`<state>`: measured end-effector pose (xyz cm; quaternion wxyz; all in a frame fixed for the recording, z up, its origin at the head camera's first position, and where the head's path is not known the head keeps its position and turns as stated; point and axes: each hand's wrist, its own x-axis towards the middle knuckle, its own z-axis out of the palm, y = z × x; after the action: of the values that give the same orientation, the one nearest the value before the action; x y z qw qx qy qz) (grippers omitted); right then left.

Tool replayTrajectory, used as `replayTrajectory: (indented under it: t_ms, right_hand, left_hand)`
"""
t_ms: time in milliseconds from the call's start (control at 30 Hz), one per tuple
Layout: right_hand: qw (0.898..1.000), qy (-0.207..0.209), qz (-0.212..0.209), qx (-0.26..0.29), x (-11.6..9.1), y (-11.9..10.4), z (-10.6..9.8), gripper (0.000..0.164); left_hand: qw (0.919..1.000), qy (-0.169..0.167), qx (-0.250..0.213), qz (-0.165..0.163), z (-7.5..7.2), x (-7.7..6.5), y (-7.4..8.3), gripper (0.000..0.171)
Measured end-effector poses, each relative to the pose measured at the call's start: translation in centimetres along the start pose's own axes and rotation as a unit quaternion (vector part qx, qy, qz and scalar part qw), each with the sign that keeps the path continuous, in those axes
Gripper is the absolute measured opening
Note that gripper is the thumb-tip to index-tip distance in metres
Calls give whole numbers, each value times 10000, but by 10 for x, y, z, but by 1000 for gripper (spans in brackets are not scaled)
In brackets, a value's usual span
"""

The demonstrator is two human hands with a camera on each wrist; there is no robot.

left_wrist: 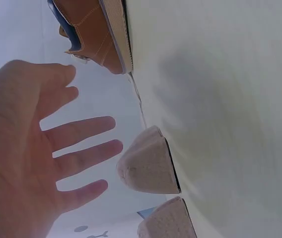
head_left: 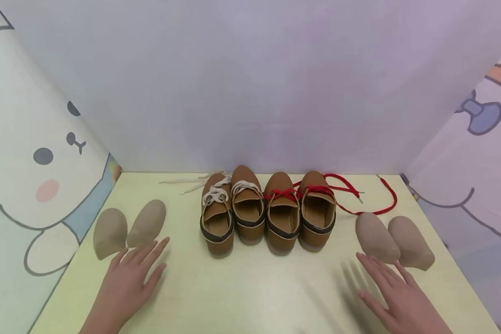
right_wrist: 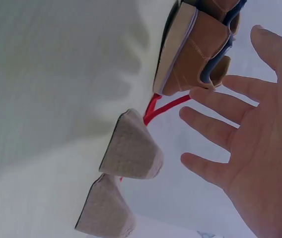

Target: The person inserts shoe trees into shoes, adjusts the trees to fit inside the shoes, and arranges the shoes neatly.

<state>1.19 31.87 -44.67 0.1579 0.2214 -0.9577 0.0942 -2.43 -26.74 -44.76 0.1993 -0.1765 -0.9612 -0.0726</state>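
Evidently the work stands at a reach, with nothing taken up. The left hand (head_left: 129,280) hangs above the table (head_left: 234,297), its grip released: fingers spread, thumb apart, palm bare in its wrist view. The right hand (head_left: 401,297) matches it on the other side, its grip likewise released and holding nothing.

Nearest the left fingertips lie two taupe toe-shaped shoe inserts, the outer left insert (head_left: 110,233) and the inner left insert (head_left: 148,223), side by side. Beyond the right fingertips lie the inner right insert (head_left: 377,237) and the outer right insert (head_left: 411,242), also a close pair. All four have their rounded ends toward the back wall (head_left: 250,93).

Between the hands, farther back, four brown shoes stand upright in a row, toes to the wall: the outer white-laced shoe (head_left: 217,218), the inner white-laced shoe (head_left: 248,208), the inner red-laced shoe (head_left: 282,215) and the outer red-laced shoe (head_left: 317,213). A red lace (head_left: 389,208) trails behind the right inserts.

Taking an insert would, I judge, call for lowering the hand and closing fingers and thumb across its sides; taking a shoe would need a longer reach inward, clear of the loose laces.
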Motion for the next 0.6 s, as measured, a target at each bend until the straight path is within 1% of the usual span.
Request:
replayTrajectory:
  t_ms: [100, 200, 333, 433, 600]
  right_hand:
    - [9999, -59, 21, 102, 7, -4, -4, 82]
    - [9998, -57, 7, 187, 16, -6, -7, 80]
    - [9995, 9, -170, 256, 25, -6, -9, 72]
    - [9990, 114, -344, 268, 35, -7, -9, 65]
    - [9978, 137, -597, 270, 55, -13, -9, 58]
  left_hand:
    - [10000, 98, 9, 0, -3, 2, -3, 55]
    - [9997, 260, 6, -33, -4, 9, -8, 53]
    - [9988, 473, -9, -158, -5, 16, -14, 43]
    - [9976, 511, 33, -465, -6, 22, -17, 38]
    - [9934, 396, 110, -1069, -3, 30, -21, 42]
